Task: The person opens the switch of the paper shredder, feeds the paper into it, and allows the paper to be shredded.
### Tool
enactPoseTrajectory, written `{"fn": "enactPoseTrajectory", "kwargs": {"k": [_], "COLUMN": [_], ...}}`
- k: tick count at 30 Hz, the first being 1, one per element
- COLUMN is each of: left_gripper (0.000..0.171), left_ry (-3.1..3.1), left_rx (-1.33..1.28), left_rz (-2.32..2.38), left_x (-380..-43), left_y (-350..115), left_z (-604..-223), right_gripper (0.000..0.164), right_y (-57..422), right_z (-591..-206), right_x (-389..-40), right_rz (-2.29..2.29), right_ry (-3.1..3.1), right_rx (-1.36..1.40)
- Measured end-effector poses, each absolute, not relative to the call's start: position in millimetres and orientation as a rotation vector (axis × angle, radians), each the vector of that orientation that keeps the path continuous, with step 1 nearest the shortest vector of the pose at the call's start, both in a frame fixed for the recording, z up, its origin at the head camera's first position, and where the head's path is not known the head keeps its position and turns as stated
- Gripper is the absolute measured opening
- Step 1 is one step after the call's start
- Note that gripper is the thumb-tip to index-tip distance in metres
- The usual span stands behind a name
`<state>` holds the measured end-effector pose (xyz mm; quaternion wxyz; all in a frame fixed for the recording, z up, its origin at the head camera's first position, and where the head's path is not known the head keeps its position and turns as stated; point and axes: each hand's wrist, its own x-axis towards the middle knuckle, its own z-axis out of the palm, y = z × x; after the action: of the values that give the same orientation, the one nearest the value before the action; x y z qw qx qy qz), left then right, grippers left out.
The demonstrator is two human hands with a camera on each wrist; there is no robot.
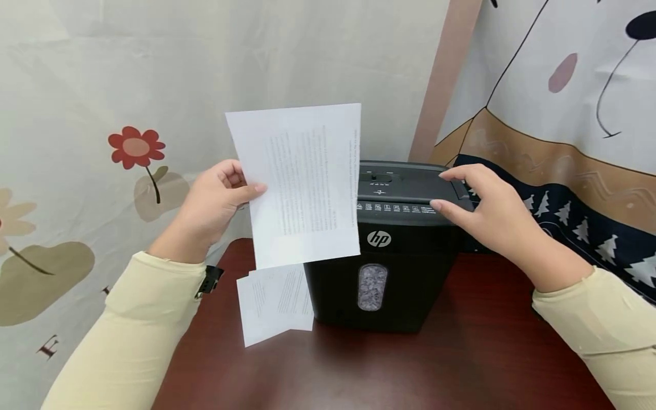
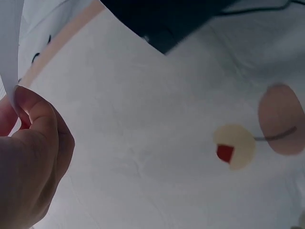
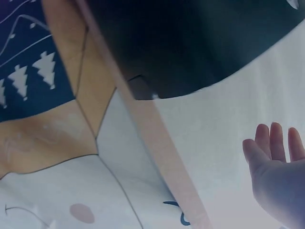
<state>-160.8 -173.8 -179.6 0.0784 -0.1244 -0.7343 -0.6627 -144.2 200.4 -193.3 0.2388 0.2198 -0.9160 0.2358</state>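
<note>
My left hand (image 1: 215,196) pinches a printed sheet of paper (image 1: 307,182) by its left edge, thumb on the near face. The sheet is upright and overlaps the left part of a black HP paper shredder (image 1: 389,285). In the left wrist view, fingers (image 2: 40,114) grip the edge of the white sheet (image 2: 9,43). Over the right end of the shredder's top, my right hand (image 1: 492,210) has its thumb and fingers spread apart, with nothing between them. The right wrist view shows that hand (image 3: 279,167) with its fingers extended, apart from the dark shredder body (image 3: 190,43).
More printed sheets (image 1: 274,302) lie on the dark red table (image 1: 369,370), left of the shredder. Shredded paper shows through the shredder's window (image 1: 372,287). Behind stands a patterned cloth backdrop (image 1: 328,51), with tree-print fabric (image 1: 579,228) at the right.
</note>
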Motion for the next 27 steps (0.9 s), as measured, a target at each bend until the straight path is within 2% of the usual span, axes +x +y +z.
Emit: {"fn": "enactPoseTrajectory", "kwargs": {"k": [22, 27], "left_gripper": [0.016, 0.018], "left_ry": [-2.276, -2.293], "left_rx": [-0.441, -0.442], "left_rz": [-1.994, -1.964], "left_x": [-173.4, -173.2], "left_y": [-102.4, -90.7], "left_z": [-169.4, -166.0], "right_gripper": [0.044, 0.038], "right_y": [178.7, 177.4], "right_z": [-167.7, -163.7], "right_x": [-153.4, -157.5], "right_rz": [1.057, 1.080], "right_ry": [-2.602, -2.611], "right_rx": [0.558, 0.518]}}
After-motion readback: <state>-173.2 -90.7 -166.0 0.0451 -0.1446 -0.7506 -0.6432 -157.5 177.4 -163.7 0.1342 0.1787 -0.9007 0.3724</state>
